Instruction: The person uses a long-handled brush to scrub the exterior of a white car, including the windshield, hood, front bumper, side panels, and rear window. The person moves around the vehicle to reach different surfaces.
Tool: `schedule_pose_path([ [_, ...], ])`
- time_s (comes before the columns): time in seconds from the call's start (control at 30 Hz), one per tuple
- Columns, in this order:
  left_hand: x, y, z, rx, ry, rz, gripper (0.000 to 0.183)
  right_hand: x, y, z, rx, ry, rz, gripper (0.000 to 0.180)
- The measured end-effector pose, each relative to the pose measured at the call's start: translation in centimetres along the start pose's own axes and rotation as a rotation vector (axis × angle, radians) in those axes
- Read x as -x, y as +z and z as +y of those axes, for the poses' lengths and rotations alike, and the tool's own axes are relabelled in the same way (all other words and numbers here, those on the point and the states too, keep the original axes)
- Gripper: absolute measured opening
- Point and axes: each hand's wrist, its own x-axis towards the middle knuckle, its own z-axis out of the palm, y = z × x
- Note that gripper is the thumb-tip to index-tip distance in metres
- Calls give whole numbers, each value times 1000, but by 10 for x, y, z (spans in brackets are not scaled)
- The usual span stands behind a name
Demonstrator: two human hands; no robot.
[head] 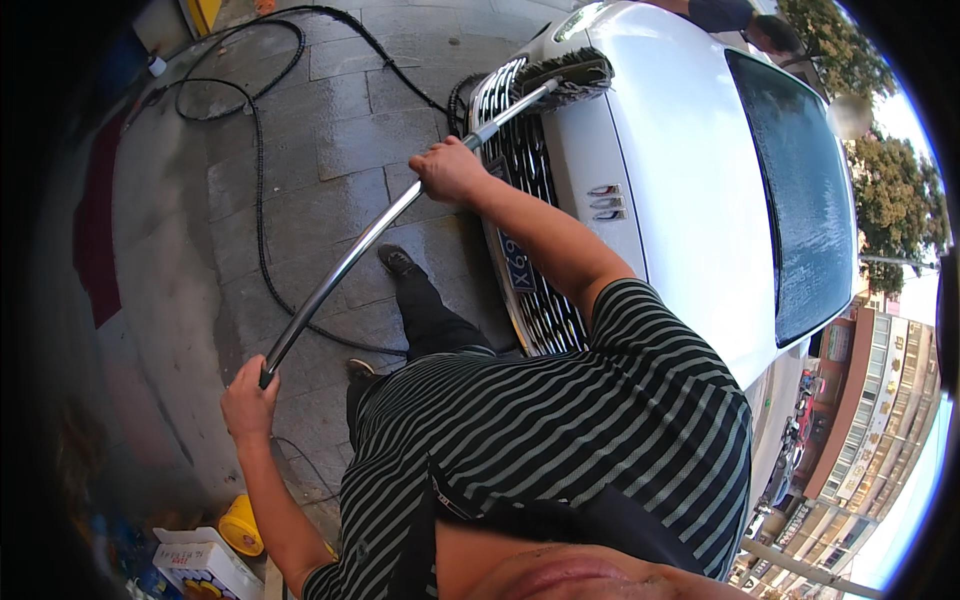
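My right hand [450, 171] grips the metal pole [360, 247] of a long-handled wash brush partway along, near its grey collar. My left hand [251, 399] is closed round the black-capped lower end of the same pole. The dark bristle brush head [574, 79] rests against the front of a white car [690, 195], at the corner by the headlight and grille. Past my right forearm, the chrome-slatted grille [525, 161] and a blue licence plate [517, 262] partly show. A three-shield emblem [607, 202] sits on the car's nose. Water streaks the windshield [802, 202].
A black hose [259, 202] loops across the wet stone paving [345, 135] close to my feet. At the lower left stand a yellow bucket [241, 525] and a white carton [195, 559] with bottles. Another person [724, 13] is at the car's far side.
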Motion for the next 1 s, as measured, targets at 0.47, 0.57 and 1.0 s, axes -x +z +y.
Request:
schedule_pose_path([
  [0.47,218,-64,-141,-38,-64,-400,27,225,1,-271,-483,-164,-432,19],
  [0.57,219,-48,-112,-37,-103,-390,27,191,27,-237,-423,-206,-362,20],
  [1.0,57,119,211,-5,-301,-384,41,48,265,37,-188,81,-93,20],
])
